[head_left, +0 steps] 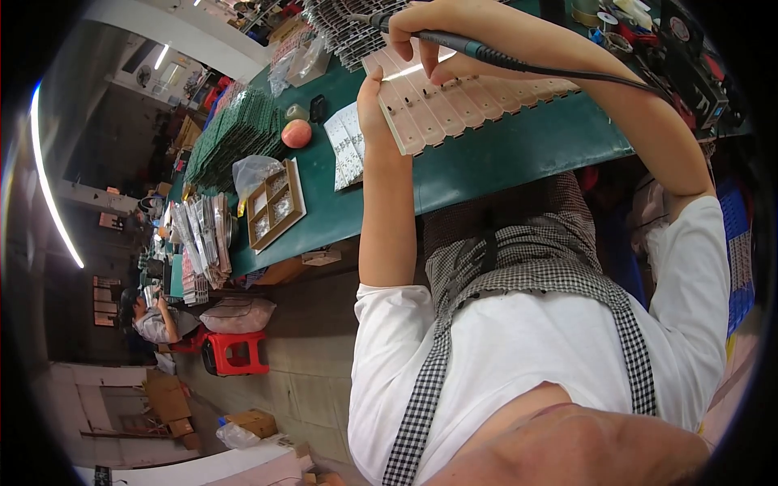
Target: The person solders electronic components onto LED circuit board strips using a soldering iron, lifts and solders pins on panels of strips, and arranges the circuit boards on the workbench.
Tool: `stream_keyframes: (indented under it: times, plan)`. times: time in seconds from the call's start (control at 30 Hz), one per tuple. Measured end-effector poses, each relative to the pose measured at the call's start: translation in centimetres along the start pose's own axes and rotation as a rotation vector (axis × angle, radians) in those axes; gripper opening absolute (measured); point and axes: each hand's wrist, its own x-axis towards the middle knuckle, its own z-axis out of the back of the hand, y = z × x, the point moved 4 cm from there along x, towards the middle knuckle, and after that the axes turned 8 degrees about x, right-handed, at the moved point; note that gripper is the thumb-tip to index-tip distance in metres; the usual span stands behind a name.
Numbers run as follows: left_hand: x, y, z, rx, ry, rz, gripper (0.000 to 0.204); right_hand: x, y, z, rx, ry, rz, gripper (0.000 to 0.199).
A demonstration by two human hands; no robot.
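Note:
My right hand (433, 44) is closed round the dark handle of a soldering iron (462, 45). Its tip points to the upper left, and its cable trails back along my right forearm. With my left hand (373, 105) I grip the left edge of a pale pinkish panel of joined circuit boards (458, 109), thumb along the rim. Small dark parts stand in a row on the panel, and a bright reflection crosses its upper part. The panel is over the green table, its near edge toward me. My right hand is over the panel's far left part.
Left of the panel lie a white printed sheet (347, 146), an apple (297, 134) and a divided wooden tray (258, 206). Green circuit boards (235, 134) are stacked farther left. A black device (689, 77) stands at right. A seated person (158, 324) and red stool (239, 352) are far left.

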Motion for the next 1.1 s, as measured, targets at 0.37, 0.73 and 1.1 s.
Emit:
stream_keyframes:
  times: [0.37,0.73,1.1]
  plan:
    - [-0.2,0.0,0.2,0.338,-0.100,-0.017,0.051,-0.2,1.6,-0.6,-0.260,0.044,-0.278,0.025]
    - [0.3,-0.4,1.1,0.205,-0.238,-0.005,0.034,-0.7,-1.5,0.8,0.068,-0.048,0.011,0.025]
    - [-0.3,-0.3,-0.5,-0.232,0.288,0.097,0.042,-1.2,-0.2,0.1,-0.142,-0.032,-0.210,0.027]
